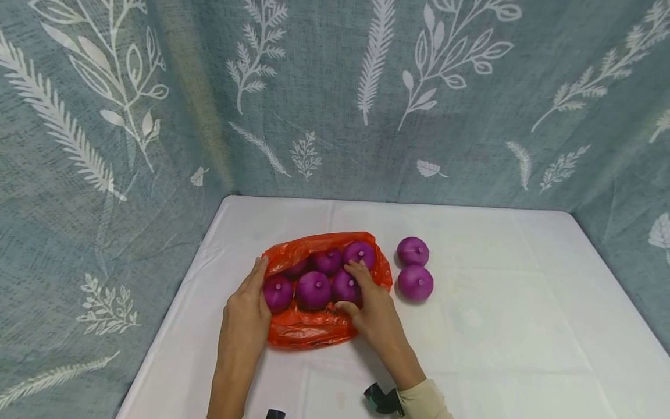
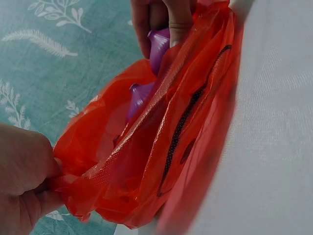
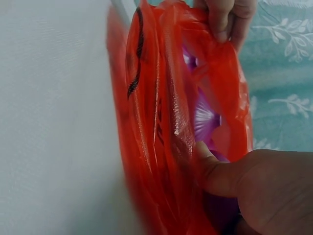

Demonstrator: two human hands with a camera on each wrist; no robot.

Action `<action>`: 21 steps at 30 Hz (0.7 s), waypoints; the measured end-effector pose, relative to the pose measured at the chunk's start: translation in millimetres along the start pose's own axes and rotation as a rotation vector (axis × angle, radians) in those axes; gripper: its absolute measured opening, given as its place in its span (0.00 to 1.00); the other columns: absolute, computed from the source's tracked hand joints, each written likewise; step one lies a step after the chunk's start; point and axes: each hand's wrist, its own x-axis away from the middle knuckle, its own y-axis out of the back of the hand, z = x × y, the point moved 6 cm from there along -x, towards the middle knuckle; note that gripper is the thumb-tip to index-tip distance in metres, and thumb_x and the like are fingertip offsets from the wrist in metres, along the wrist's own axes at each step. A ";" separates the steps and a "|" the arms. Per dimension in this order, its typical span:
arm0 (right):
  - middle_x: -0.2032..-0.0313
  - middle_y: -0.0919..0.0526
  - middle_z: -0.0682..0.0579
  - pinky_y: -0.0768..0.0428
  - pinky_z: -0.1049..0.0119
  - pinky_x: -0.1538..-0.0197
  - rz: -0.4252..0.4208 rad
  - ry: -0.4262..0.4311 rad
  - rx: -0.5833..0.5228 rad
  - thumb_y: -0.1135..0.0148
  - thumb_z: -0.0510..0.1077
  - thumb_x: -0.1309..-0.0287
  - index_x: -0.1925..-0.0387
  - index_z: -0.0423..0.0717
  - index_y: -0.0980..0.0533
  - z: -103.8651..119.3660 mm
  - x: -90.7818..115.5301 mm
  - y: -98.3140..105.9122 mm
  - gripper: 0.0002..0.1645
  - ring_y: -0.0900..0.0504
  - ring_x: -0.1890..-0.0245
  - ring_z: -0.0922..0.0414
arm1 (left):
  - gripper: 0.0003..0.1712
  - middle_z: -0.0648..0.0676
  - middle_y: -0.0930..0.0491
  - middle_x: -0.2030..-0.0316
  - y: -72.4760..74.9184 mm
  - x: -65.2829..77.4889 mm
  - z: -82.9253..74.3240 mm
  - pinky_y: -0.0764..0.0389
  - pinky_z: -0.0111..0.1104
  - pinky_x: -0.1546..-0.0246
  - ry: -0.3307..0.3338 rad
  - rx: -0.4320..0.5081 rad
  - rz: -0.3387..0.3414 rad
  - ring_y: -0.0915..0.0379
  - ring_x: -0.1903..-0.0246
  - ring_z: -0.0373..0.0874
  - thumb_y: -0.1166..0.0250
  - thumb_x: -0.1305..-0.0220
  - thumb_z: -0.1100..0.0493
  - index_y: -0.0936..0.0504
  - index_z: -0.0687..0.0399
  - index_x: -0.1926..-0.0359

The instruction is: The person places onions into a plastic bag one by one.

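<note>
A red plastic bag (image 1: pixel 314 337) lies with its mouth spread, and several shiny purple onions with short stem tips show inside it. My left hand (image 1: pixel 243 320) pinches the bag's left edge between thumb and fingers, beside the leftmost onion (image 1: pixel 277 293). At the bag's right side, my right hand (image 1: pixel 379 317) grips a purple onion (image 1: pixel 344 285) in the front row, thumb on the near side and fingers over the far side. In the left wrist view that same onion (image 2: pixel 157 51) shows between the right hand's fingers and thumb. The bag's front folds hide the onions' lower parts.
Two more purple onions, a rear one (image 1: pixel 413 251) and a nearer one (image 1: pixel 416 283), sit on the white-covered table (image 1: pixel 502 326) just right of the bag. A leaf-patterned green-grey curtain (image 1: pixel 335 157) stands behind the table and along both sides.
</note>
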 end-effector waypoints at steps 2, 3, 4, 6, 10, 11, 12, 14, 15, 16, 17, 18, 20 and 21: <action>0.24 0.30 0.50 0.30 0.52 0.26 0.003 0.002 0.003 0.20 0.45 0.43 0.26 0.49 0.27 -0.5 0.9 -0.9 0.44 0.34 0.22 0.51 | 0.36 0.65 0.27 0.29 -0.5 0.2 0.0 0.21 0.53 0.37 0.000 0.000 -0.001 0.27 0.31 0.61 0.39 0.31 0.80 0.30 0.64 0.24; 0.23 0.30 0.50 0.30 0.51 0.26 0.002 0.009 0.005 0.20 0.45 0.43 0.26 0.49 0.27 -0.6 1.3 -1.0 0.44 0.35 0.22 0.51 | 0.36 0.65 0.27 0.29 -0.9 0.2 -0.2 0.21 0.52 0.37 -0.002 0.003 -0.002 0.27 0.31 0.61 0.39 0.31 0.80 0.30 0.63 0.24; 0.23 0.30 0.50 0.30 0.51 0.25 0.000 0.013 0.005 0.20 0.45 0.44 0.26 0.48 0.27 -0.6 1.9 -1.4 0.44 0.36 0.22 0.51 | 0.36 0.65 0.27 0.29 -1.1 0.5 -0.1 0.21 0.52 0.37 -0.006 0.003 -0.003 0.27 0.31 0.61 0.39 0.31 0.80 0.30 0.64 0.24; 0.23 0.31 0.50 0.30 0.50 0.25 -0.004 0.022 0.001 0.19 0.44 0.44 0.27 0.47 0.27 -0.5 3.0 -1.9 0.45 0.36 0.21 0.51 | 0.36 0.66 0.27 0.29 -1.3 1.2 -0.2 0.21 0.52 0.38 -0.014 0.004 -0.007 0.27 0.32 0.61 0.39 0.32 0.81 0.30 0.64 0.24; 0.22 0.32 0.50 0.31 0.49 0.25 -0.003 0.026 -0.003 0.19 0.44 0.44 0.26 0.45 0.28 -0.6 4.5 -1.4 0.45 0.37 0.21 0.50 | 0.36 0.67 0.26 0.30 -1.7 2.0 -1.5 0.21 0.52 0.39 -0.031 0.003 -0.015 0.26 0.32 0.61 0.39 0.32 0.81 0.29 0.64 0.24; 0.22 0.33 0.50 0.31 0.48 0.25 0.001 0.023 0.001 0.19 0.44 0.44 0.26 0.45 0.28 -0.9 4.7 -1.7 0.45 0.37 0.21 0.49 | 0.36 0.67 0.26 0.30 -1.6 2.3 -1.7 0.21 0.52 0.39 -0.032 0.002 -0.015 0.26 0.33 0.61 0.39 0.32 0.81 0.29 0.64 0.24; 0.22 0.33 0.50 0.31 0.48 0.25 0.006 0.016 0.006 0.19 0.45 0.43 0.26 0.46 0.28 -1.4 5.1 -2.0 0.45 0.37 0.21 0.50 | 0.36 0.67 0.26 0.30 -1.6 2.6 -1.8 0.21 0.52 0.39 -0.033 0.002 -0.015 0.26 0.33 0.61 0.39 0.32 0.81 0.29 0.64 0.24; 0.21 0.34 0.51 0.31 0.48 0.25 0.015 0.004 0.012 0.19 0.45 0.43 0.25 0.46 0.28 -2.2 5.8 -2.7 0.46 0.38 0.20 0.50 | 0.36 0.67 0.26 0.30 -1.4 3.0 -1.9 0.21 0.52 0.39 -0.030 0.000 -0.011 0.26 0.32 0.61 0.39 0.32 0.81 0.29 0.64 0.24; 0.21 0.34 0.51 0.31 0.48 0.25 0.018 -0.001 0.016 0.19 0.46 0.43 0.25 0.46 0.29 -2.4 6.0 -3.0 0.46 0.38 0.20 0.51 | 0.36 0.67 0.26 0.30 -1.3 3.1 -2.0 0.21 0.52 0.39 -0.030 0.001 -0.009 0.26 0.32 0.61 0.39 0.32 0.81 0.29 0.64 0.24; 0.21 0.34 0.51 0.31 0.48 0.25 0.020 -0.005 0.019 0.19 0.46 0.43 0.25 0.47 0.29 -2.4 6.1 -3.1 0.46 0.39 0.20 0.51 | 0.36 0.66 0.26 0.30 -1.0 3.1 -2.0 0.21 0.51 0.39 -0.028 0.001 -0.009 0.26 0.32 0.61 0.39 0.32 0.81 0.29 0.64 0.24; 0.21 0.35 0.51 0.31 0.49 0.24 0.022 -0.007 0.022 0.20 0.46 0.42 0.25 0.47 0.29 -2.4 6.0 -3.2 0.46 0.39 0.20 0.51 | 0.36 0.66 0.26 0.29 -0.8 3.1 -2.2 0.21 0.51 0.38 -0.028 0.002 -0.009 0.27 0.32 0.61 0.39 0.32 0.81 0.29 0.64 0.24; 0.21 0.35 0.51 0.31 0.49 0.24 0.022 -0.008 0.025 0.20 0.46 0.42 0.25 0.47 0.29 -2.0 5.9 -3.2 0.46 0.39 0.20 0.52 | 0.36 0.66 0.26 0.29 -0.5 3.0 -2.3 0.21 0.51 0.38 -0.027 0.004 -0.010 0.27 0.32 0.61 0.39 0.32 0.81 0.29 0.64 0.24; 0.21 0.34 0.51 0.31 0.48 0.25 0.018 0.001 0.031 0.19 0.46 0.42 0.25 0.47 0.29 -0.5 5.6 -2.5 0.46 0.39 0.20 0.51 | 0.36 0.66 0.26 0.29 0.0 2.7 -2.8 0.21 0.52 0.38 -0.028 0.006 -0.012 0.27 0.32 0.61 0.39 0.31 0.81 0.29 0.64 0.24; 0.21 0.35 0.50 0.31 0.48 0.25 0.018 0.001 0.035 0.20 0.46 0.42 0.25 0.47 0.30 0.0 5.5 -2.3 0.46 0.38 0.20 0.51 | 0.36 0.66 0.26 0.29 0.2 2.5 -3.1 0.21 0.52 0.38 -0.028 0.007 -0.012 0.27 0.32 0.61 0.39 0.31 0.81 0.29 0.64 0.24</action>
